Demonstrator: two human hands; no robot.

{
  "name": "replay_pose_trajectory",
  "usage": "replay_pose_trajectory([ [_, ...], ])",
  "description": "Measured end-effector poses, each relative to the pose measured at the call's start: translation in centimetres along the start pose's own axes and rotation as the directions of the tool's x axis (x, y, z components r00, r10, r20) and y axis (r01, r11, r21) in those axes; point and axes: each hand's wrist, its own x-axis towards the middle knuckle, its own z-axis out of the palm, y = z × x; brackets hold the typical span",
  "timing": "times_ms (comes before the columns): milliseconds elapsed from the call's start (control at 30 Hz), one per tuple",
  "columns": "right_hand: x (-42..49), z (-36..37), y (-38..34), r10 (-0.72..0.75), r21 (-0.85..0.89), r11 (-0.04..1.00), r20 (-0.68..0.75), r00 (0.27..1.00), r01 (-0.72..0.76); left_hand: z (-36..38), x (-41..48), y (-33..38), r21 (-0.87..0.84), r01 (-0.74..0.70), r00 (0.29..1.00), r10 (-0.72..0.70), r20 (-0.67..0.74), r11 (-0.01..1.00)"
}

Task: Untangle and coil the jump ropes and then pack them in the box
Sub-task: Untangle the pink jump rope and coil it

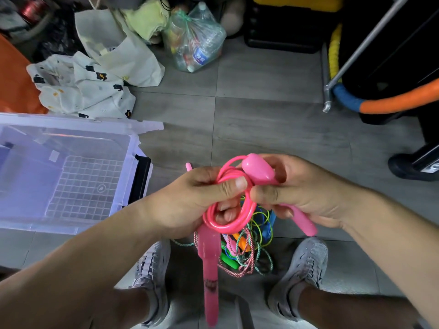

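Grey tiled floor [261, 110]; left hand [190, 200] grips coiled glossy pink rope [228, 224], right hand [304, 193] grips handle [257, 169].

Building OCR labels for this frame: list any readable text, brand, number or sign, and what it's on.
Nothing reads cleanly.
Bottle label in the plastic bag: white print on blue, blurred.
Left shoe: short line of letters on its side, too small to read.
Pink jump rope handle: dark print, blurred.
Sticker on the box: no legible text.
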Motion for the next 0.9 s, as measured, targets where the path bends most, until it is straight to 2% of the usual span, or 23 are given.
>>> replay_pose_trajectory([
  [100,0.0,0.7,0.0,0.018,-0.036,0.999,-0.017,1.000,-0.019,0.0,0.1,0.0,-0.027,0.019,0.999,-0.020,-0.050,0.999],
  [300,-0.1,1.2,-0.2,0.021,-0.071,0.997,-0.036,0.999,-0.024,-0.1,0.3,0.1,-0.050,0.029,0.998,-0.032,-0.057,0.998],
  [433,0.3,1.4,0.2,-0.003,-0.151,0.988,-0.156,0.988,-0.021,-0.3,0.6,-0.3,0.005,0.019,0.982,-0.017,-0.187,1.000],
  [500,0.5,1.5,0.4,-0.033,-0.222,0.975,-0.221,0.975,-0.017,-0.4,0.8,-0.5,0.081,0.006,0.966,0.015,-0.260,0.997],
  [567,0.6,1.4,0.6,-0.054,-0.238,0.971,-0.244,0.968,-0.006,-0.5,0.8,-0.7,0.259,0.007,0.943,0.079,-0.324,0.966],
  [633,0.6,1.3,0.7,-0.062,-0.223,0.975,-0.253,0.965,0.004,-0.5,0.7,-0.6,0.447,0.022,0.925,0.152,-0.348,0.894],
  [700,0.7,1.1,0.8,-0.076,-0.268,0.963,-0.275,0.959,-0.001,-0.7,0.7,-0.6,0.562,0.067,0.923,0.163,-0.349,0.824],
  [800,0.8,0.6,1.0,-0.082,-0.341,0.940,-0.307,0.948,-0.029,-1.0,0.5,-0.5,0.596,0.101,0.936,0.126,-0.328,0.797],
  [900,0.8,0.3,1.1,-0.081,-0.326,0.945,-0.316,0.945,-0.028,-0.9,0.1,-0.1,0.544,0.059,0.955,0.111,-0.275,0.837],
])
